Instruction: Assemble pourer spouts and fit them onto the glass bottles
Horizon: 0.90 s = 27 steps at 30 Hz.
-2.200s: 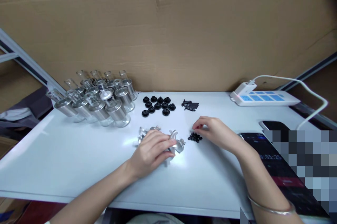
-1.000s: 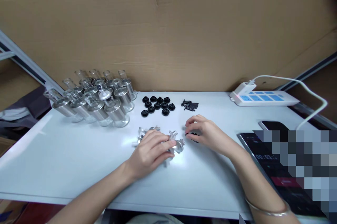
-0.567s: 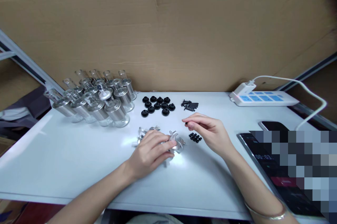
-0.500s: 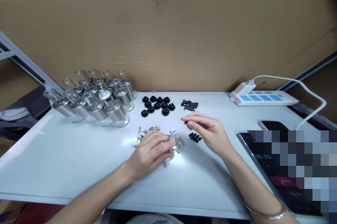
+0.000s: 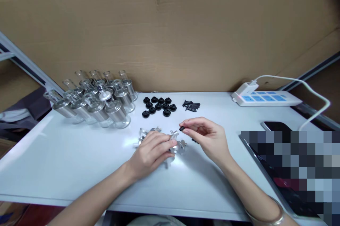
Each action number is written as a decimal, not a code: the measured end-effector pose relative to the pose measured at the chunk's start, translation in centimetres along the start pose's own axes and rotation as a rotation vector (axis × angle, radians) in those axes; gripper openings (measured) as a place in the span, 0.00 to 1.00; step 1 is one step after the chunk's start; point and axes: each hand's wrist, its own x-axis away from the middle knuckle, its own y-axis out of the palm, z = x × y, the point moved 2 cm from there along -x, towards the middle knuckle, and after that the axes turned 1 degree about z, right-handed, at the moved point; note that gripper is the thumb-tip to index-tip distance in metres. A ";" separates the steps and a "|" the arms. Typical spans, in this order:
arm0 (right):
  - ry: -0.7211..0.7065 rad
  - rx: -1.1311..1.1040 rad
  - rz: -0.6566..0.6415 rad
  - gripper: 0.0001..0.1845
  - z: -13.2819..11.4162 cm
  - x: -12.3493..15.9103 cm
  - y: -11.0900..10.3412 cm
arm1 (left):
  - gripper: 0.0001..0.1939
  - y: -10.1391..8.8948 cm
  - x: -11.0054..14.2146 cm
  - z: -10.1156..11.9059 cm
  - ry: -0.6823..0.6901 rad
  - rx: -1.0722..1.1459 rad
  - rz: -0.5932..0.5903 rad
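My left hand (image 5: pixel 150 153) is closed around a shiny silver metal fitting (image 5: pixel 174 135) with a short spout pointing up, low over the table. More silver fittings (image 5: pixel 143 132) lie behind and under that hand, partly covered by it. Between thumb and fingertips, my right hand (image 5: pixel 208 137) pinches a small black plug-like piece (image 5: pixel 182 128), just right of the spout and apart from it. A small pile of similar black pieces (image 5: pixel 194 141) is mostly hidden behind the right hand.
Several glass-and-metal bottles (image 5: pixel 117 113) stand at the left. Black round caps (image 5: pixel 158 106) and black thin tubes (image 5: pixel 191 105) lie at the back. A white power strip (image 5: pixel 265 98), a cable (image 5: pixel 316 91) and two phones (image 5: pixel 276 126) occupy the right. Cardboard (image 5: pixel 170 42) walls the back.
My right hand has moved left and slightly down, bringing the black piece close to the spout and covering more of the small black pile. My left hand stays nearly still.
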 end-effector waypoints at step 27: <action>-0.134 0.052 -0.049 0.08 -0.2 0.5 0.2 | 0.15 0.1 0.0 0.1 0.010 0.004 -0.008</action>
